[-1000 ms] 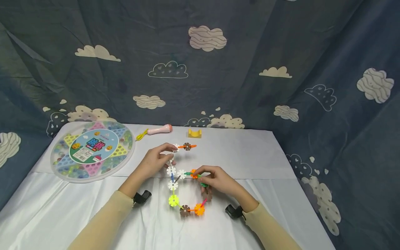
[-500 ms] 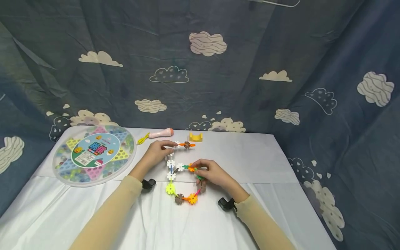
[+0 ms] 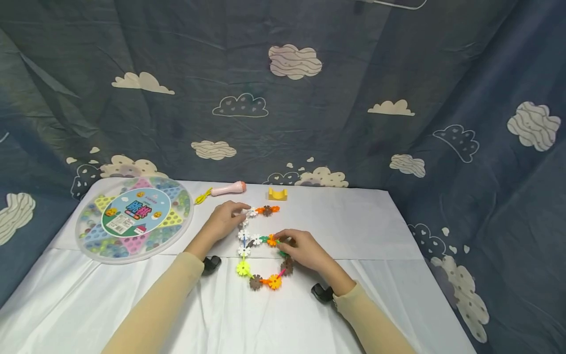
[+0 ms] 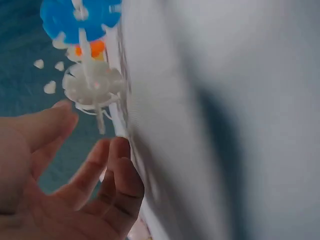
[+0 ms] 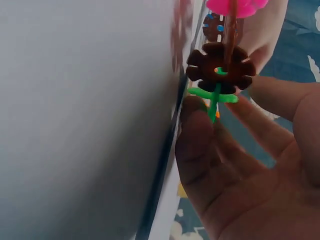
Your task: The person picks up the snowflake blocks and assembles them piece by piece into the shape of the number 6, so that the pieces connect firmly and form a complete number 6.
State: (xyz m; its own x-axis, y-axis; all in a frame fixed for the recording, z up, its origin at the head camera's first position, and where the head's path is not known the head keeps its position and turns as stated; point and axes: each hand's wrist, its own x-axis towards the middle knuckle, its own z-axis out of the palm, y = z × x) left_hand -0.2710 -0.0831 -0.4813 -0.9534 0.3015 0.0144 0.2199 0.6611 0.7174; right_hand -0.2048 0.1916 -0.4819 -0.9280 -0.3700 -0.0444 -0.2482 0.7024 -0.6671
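A chain of linked plastic snowflake discs lies on the white cloth, a loop with an arm bending off its top. In the head view my left hand (image 3: pixel 219 222) is at the upper left bend, beside a white snowflake disc (image 3: pixel 252 212). The left wrist view shows its thumb and loosely bent fingers apart, below a white disc (image 4: pixel 94 84). At the loop's right side, my right hand (image 3: pixel 306 250) has thumb and fingers loosely either side of a green disc (image 5: pixel 212 96), below a brown disc (image 5: pixel 220 67); it partly hides the chain.
A round Chinese checkers box (image 3: pixel 181 236) with marbles lies at the left. Behind the chain are a pink flashlight-like toy (image 3: pixel 228 189) with a yellow cord (image 3: pixel 203 196) and a yellow arch block (image 3: pixel 277 194). A dark cloud-print curtain (image 3: pixel 327 132) hangs behind the table.
The chain has settled lower onto the cloth, its right-side brown disc now showing more. My left fingers have loosened from the white discs, and the right hand has eased slightly off the green part.
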